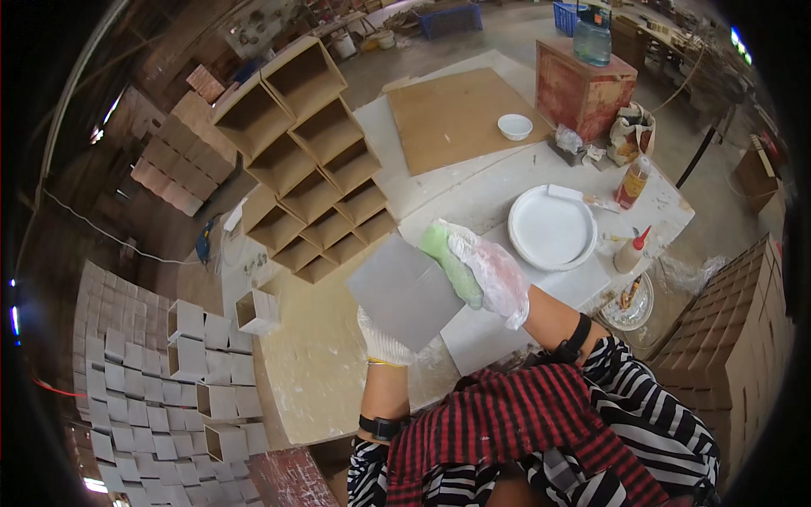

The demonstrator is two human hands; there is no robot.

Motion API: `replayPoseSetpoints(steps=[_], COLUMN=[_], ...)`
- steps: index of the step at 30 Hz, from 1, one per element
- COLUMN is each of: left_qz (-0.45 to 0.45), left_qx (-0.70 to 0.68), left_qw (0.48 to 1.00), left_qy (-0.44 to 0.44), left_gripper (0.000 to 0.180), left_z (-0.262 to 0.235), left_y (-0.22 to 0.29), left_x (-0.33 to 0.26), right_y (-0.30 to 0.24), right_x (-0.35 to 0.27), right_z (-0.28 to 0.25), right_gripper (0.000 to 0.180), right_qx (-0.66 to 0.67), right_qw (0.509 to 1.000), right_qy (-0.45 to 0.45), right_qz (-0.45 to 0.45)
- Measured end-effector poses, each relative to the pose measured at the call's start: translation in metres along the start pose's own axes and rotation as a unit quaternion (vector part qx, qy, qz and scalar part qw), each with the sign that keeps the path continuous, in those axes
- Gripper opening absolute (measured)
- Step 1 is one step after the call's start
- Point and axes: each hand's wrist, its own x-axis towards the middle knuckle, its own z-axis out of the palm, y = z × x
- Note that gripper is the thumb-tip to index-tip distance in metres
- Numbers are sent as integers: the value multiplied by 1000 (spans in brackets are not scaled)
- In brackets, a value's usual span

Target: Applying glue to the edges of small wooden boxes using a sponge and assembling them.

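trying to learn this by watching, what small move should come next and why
Probably draw the green sponge gently along the right edge of the grey piece: the left hand supports the piece, and the right hand has the sponge at that edge.

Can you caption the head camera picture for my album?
Gloved left hand holds a gray square piece; right hand holds a green pad.
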Motion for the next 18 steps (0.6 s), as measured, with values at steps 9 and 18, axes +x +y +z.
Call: replayPoseSetpoints(steps=[9, 18], left_qz=[-63, -222], left_qx=[-576, -751], left_qw=[815, 622], left_qy=[-4, 26], left_gripper=[46, 38], left_z=[-16, -29], left_y=[-23, -26], left_x=[4, -24], right_y=[-11, -26], right_x=[-5, -11], right_z=[1, 6], right_gripper=[41, 39], right_qx=[-72, -348], right_qw=[990, 904], right_qy=[99, 36], right_qz=[-74, -245])
